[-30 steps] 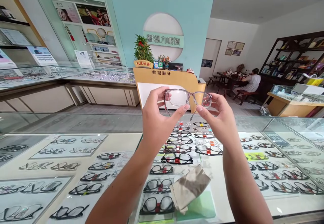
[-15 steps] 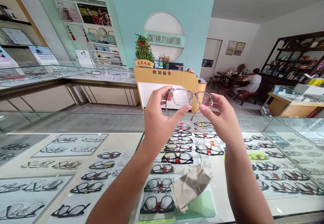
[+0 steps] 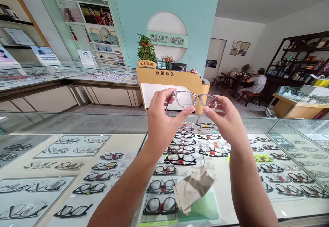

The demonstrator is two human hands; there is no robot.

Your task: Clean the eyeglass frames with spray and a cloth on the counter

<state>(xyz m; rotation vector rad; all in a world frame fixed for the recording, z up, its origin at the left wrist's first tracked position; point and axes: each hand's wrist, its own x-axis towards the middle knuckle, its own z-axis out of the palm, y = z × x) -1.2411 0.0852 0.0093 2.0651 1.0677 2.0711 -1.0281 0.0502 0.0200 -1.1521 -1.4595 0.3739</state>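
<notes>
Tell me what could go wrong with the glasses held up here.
The clear-framed glasses are held up between the left hand and right hand; a slip could drop them toward the displayed frames below. Both thumbs sit near the lenses, so they might smudge them.

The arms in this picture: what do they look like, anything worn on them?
The left forearm and right forearm are bare, with no sleeve, watch or bracelet in sight. The left hand and right hand are gloveless; no ring shows, though parts of both are hidden.
</notes>
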